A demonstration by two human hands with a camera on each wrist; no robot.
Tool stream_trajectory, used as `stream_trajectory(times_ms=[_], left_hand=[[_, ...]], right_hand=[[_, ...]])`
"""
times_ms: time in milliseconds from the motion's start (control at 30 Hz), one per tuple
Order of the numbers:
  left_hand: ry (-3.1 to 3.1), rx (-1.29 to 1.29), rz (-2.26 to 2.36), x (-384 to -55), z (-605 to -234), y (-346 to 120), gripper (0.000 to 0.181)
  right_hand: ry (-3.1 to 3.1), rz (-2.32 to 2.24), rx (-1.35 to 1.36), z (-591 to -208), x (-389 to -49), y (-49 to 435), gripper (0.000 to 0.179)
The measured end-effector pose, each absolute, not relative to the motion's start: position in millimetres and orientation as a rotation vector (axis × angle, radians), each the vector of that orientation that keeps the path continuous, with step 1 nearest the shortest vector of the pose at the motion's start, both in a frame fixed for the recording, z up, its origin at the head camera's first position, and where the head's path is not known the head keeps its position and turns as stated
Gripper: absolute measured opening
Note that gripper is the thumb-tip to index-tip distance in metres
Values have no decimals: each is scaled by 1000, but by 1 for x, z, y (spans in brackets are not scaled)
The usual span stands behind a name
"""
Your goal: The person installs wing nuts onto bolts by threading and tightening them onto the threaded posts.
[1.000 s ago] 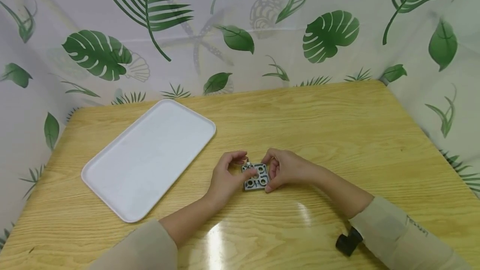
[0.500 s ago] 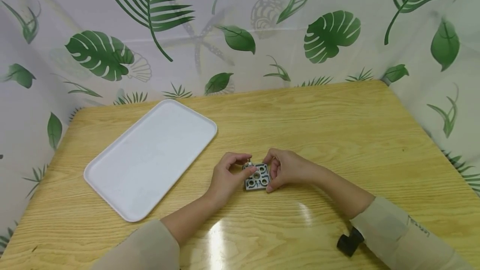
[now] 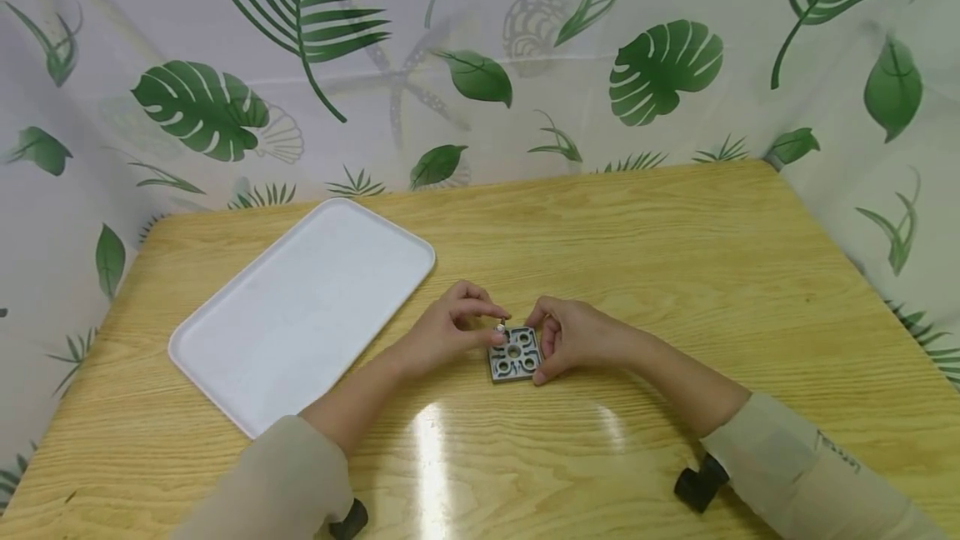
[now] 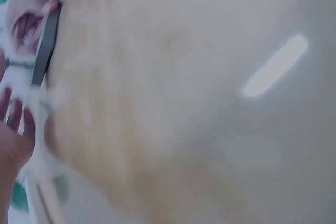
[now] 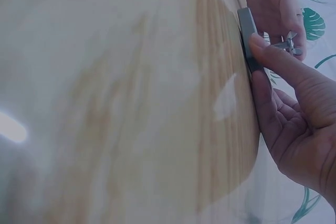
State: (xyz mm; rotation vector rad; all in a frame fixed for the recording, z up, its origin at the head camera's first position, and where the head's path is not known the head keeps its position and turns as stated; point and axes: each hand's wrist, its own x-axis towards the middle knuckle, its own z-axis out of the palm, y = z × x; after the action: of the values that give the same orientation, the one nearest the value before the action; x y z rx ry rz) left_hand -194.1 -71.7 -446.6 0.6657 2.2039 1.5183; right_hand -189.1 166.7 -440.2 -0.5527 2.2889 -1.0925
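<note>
A small square metal plate with several round holes lies near the middle of the table. My right hand grips its right side between thumb and fingers; the right wrist view shows the plate edge-on in that grip. At the plate's far left corner stands a wing screw, its wings plain in the right wrist view. Thumb and forefinger of my left hand pinch it at the top. In the left wrist view, its dark shank sticks out from the plate.
A white rectangular tray lies at an angle on the left of the wooden table. Behind the table hangs a leaf-print cloth. A black device sits by the right sleeve.
My left hand has turned at the wrist and its fingers have moved up around the wing screw, the thumb drawing back off the plate. The left forearm swung left. The right hand stays still.
</note>
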Motion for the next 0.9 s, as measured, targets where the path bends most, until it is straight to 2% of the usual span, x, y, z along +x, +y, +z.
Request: stream_trajectory(times_ms=[200,567,733,833,900], left_hand=[[2005,886,1334,-220,-436,-80,30],[1857,964,1189,-242,-431,-76,31],[1897,905,1281,-234,-435,-78,48],[2006,812,1413,-218,-441,-75,57],[2105,739,1522,-205,-446,-71,57]], right_hand=[[2293,-1091,-575,-441,-189,166,63],[2284,-1103,-556,-439,-188,167,62],[2296,-1087,-556,-439,-188,168,64],[2299,-1087,-552,-440,-189,168,64],[2302,-1089,-554,-441,-189,167,64]])
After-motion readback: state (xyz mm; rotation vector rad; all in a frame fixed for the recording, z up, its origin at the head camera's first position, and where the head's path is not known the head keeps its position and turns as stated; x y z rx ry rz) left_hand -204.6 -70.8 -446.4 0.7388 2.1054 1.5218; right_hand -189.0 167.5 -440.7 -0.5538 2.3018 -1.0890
